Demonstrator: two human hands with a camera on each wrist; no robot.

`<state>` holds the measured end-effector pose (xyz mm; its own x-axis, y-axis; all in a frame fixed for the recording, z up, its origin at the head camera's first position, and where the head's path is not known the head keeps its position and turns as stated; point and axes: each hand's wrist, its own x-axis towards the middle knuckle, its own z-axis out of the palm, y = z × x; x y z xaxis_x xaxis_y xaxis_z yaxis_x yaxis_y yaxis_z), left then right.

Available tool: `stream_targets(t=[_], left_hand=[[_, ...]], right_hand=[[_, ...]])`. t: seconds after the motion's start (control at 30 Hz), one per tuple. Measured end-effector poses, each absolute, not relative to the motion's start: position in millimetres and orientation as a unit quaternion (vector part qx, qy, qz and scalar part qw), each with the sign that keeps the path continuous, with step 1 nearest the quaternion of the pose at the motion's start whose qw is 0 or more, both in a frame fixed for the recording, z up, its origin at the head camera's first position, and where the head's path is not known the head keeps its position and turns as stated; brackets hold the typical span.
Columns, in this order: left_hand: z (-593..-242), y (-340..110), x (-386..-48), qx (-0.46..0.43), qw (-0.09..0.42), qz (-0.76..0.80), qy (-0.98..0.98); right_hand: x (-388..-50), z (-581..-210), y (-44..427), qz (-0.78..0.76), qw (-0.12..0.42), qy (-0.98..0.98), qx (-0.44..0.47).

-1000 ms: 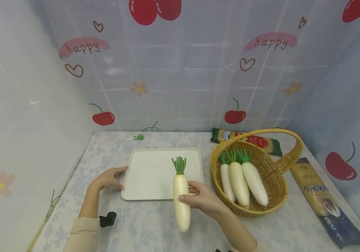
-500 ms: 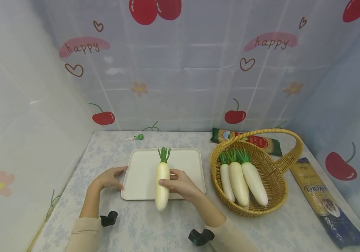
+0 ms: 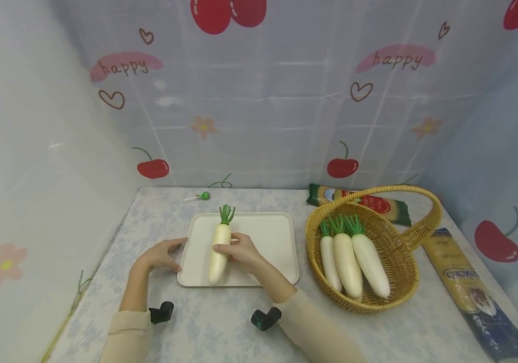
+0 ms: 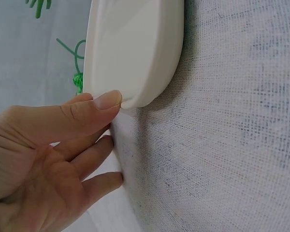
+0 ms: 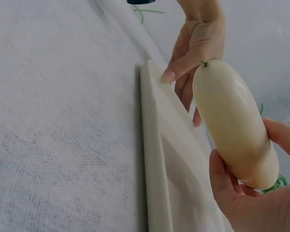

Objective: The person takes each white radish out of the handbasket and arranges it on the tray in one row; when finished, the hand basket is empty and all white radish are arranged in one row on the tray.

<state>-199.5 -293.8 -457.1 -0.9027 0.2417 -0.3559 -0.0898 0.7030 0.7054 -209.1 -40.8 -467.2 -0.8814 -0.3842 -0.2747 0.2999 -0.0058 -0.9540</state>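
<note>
My right hand grips a white radish with green stalks, thumb on one side and fingers on the other. The radish is held over the left half of a cream rectangular tray, stalks pointing to the back. In the right wrist view, the radish's thin root tip shows, and a gap separates it from the tray. My left hand touches the tray's left edge with thumb and fingers spread apart. The left wrist view has the thumb of that hand on the corner of the tray.
A wicker basket with a tall handle stands right of the tray, holding three white radishes. Pasta-like packets lie behind the basket and to its right. A green lollipop lies at the back left.
My right hand has carried the radish leftward and away from me, from the tray's front right area to above its left half. My left hand has stayed at the tray's edge.
</note>
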Motion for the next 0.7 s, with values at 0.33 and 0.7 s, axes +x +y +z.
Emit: stream_targets(t=[0.33,0.7], left_hand=[[-457.1,-293.1,-199.3,0.044,0.220,0.404,0.887],[-454.5,-292.6,-199.0,0.048,0.221,0.400,0.888]], right_hand=[[-223.3,-476.5,-71.1,-0.661,0.215,0.719,-0.009],[-229.2,-472.3,-94.5,-0.550,0.152,0.821,0.029]])
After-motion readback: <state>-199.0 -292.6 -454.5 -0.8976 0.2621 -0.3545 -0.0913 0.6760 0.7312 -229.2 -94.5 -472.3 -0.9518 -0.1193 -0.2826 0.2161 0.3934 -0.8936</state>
